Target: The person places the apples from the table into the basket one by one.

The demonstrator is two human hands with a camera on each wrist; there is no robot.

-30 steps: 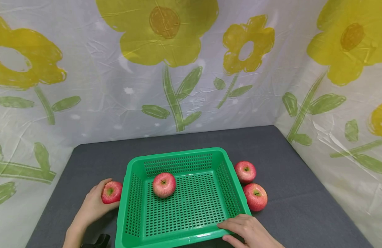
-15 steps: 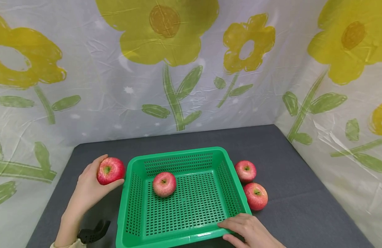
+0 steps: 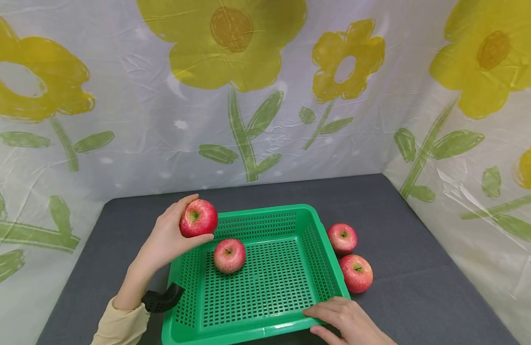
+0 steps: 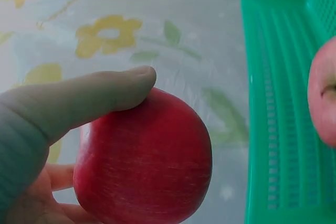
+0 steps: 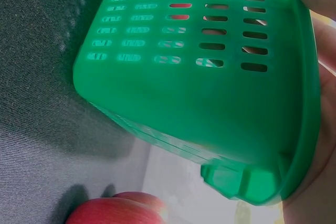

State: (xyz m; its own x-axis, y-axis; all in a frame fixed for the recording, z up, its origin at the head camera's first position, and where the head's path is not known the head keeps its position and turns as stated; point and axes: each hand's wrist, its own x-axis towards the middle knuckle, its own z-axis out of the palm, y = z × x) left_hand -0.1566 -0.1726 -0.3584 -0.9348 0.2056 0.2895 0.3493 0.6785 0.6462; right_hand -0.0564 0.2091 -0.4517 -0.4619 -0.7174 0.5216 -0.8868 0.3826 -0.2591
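Pinching a red apple [image 3: 199, 218] between thumb and fingers, the left hand [image 3: 168, 235] is holding it aloft. Yellow-flowered sheeting [image 3: 162, 129] is hanging behind a dark table [image 3: 413, 258]. On this a green basket [image 3: 269, 280] is standing, its far-left corner hiding behind that hand. The right hand [image 3: 344, 318] is resting on its near-right rim; whether it is pinching, I cannot tell. One apple [image 3: 229, 257] is lying inside, two more apples [image 3: 356, 273] just outside its right wall.

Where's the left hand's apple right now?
Head view, left of centre: the held apple is gripped in the left hand, hiding the far-left corner of the green basket.
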